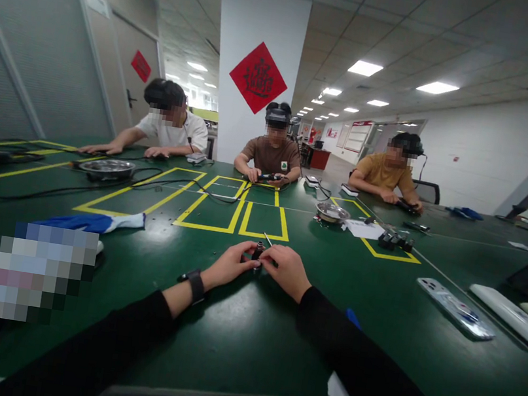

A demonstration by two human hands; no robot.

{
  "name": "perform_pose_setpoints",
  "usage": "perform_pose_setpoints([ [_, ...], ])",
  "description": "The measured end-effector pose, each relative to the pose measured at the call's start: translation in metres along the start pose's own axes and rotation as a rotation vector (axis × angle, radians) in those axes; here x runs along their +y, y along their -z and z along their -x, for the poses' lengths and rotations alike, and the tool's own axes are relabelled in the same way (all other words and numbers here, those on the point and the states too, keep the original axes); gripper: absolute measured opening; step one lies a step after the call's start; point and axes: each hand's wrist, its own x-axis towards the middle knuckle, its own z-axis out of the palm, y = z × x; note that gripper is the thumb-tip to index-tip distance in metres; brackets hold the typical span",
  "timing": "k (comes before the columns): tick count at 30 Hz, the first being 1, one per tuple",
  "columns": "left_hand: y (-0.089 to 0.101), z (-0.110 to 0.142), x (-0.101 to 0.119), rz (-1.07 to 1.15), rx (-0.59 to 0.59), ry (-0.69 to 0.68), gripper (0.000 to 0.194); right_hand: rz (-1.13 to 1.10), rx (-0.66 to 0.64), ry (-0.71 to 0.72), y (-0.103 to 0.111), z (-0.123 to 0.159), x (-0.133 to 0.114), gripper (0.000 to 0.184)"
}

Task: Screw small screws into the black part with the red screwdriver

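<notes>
My left hand (pixel 233 264) pinches a small black cylindrical part (pixel 259 250) with a metallic ring at its top, holding it upright just over the table. Close against it on the other side is my right hand (pixel 289 271), its fingers closed. A thin silver rod (pixel 267 239) sticks up and away from between the right fingers; its kind is too small to make out. The right fingertips meet the part's side, and the fingers hide some of its lower body.
The green table (pixel 202 347) carries yellow tape rectangles (pixel 263 235). Blue-and-white gloves (pixel 92 220) lie left. Metal bowls (pixel 332 213), black parts (pixel 395 241), a phone (pixel 454 308) and a white case (pixel 511 316) lie about. Several people work across the table.
</notes>
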Motion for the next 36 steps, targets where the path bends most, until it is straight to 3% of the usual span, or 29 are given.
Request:
perform_pose_setpoints([
  [9,-0.001,-0.002,0.002,0.042,-0.019,0.046,0.034,-0.143,-0.003,-0.115,0.0,0.001,0.004,0.002],
  [23,0.001,0.001,0.003,0.003,-0.023,0.03,0.035,-0.139,0.04,-0.124,-0.004,0.002,0.003,0.004],
  [27,0.003,0.006,0.005,-0.067,-0.001,-0.003,0.043,-0.104,0.125,-0.231,-0.002,0.003,0.004,0.01],
  [33,-0.002,0.003,0.009,-0.124,-0.01,-0.038,0.05,-0.048,0.025,-0.385,-0.007,0.012,0.019,0.031],
  [36,-0.008,-0.008,0.008,-0.088,0.03,-0.049,0.053,-0.296,0.155,-0.558,-0.011,0.009,0.028,0.026],
])
